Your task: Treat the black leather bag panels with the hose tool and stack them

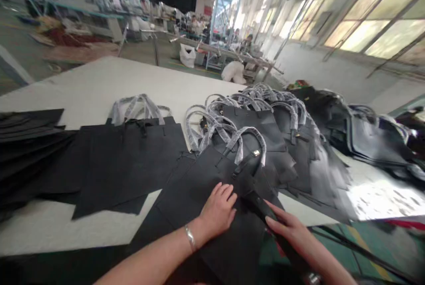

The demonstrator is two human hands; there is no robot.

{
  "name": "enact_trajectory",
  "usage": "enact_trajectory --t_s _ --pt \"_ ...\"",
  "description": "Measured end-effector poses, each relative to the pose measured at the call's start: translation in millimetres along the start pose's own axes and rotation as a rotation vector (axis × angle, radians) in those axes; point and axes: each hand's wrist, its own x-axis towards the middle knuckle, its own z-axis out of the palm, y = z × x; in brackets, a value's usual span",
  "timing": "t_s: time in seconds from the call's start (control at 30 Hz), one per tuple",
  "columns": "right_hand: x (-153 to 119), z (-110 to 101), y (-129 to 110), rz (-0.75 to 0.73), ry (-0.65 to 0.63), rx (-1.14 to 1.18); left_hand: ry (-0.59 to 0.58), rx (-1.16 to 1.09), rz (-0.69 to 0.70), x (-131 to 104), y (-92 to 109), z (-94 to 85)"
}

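A black bag panel (206, 187) with plastic-wrapped handles and a buckled strap lies on the table in front of me. My left hand (221, 207), with a silver bangle at the wrist, rests on this panel, its fingers slightly bent and holding nothing. To the right, my right hand (287, 227) is closed around a long black object (260, 207). Its near end touches or hovers just over the bag's right side; I cannot tell which, nor its exact kind. The wrapped handles (249, 136) arch up beyond both hands.
More black bags with wrapped handles (262, 94) overlap behind and to the right. Another bag pair (133, 152) lies left, beside stacked black panels (26, 148). The white table (139, 75) extends back. Dark bags (375, 130) pile at far right; people sit at distant benches.
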Motion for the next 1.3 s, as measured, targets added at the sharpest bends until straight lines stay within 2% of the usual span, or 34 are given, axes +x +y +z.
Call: enact_trajectory --t_s 0.13,0.2,0.27,0.43,0.63,0.8,0.93,1.0,1.17,1.3 --pt "6.3 15.7 -21.7 -0.175 0.193 0.156 0.003 0.015 -0.002 -0.3 2.7 -2.9" --pt "5.7 13.8 -31.8 -0.258 0.3 0.211 0.006 0.032 -0.017 -0.2 7.1 -2.8" --pt "4.0 8.3 -39.6 -0.273 0.333 0.209 0.009 0.05 -0.027 0.6 13.3 -1.3" --pt "8.7 5.8 -45.8 -0.127 0.16 0.084 0.007 0.084 0.004 3.7 25.4 6.3" --pt "26.7 18.2 -56.7 -0.101 0.028 -0.043 -0.012 0.076 0.014 3.6 24.0 10.7" --pt "47.8 27.7 -75.3 -0.113 0.024 -0.037 -0.018 0.079 0.011 4.3 23.9 9.1" --pt "54.4 28.1 -86.4 -0.269 0.176 0.072 -0.005 0.048 -0.01 3.1 23.3 6.2" --pt "51.0 25.6 -88.4 -0.29 0.195 0.079 0.003 0.03 -0.003 2.0 22.2 5.0" --pt "42.3 31.7 -85.7 -0.096 -0.047 -0.026 0.006 0.031 -0.01 1.5 20.1 6.7" --pt "45.8 43.3 -93.5 -0.041 -0.166 -0.115 0.017 0.053 0.007 3.0 19.7 12.0"
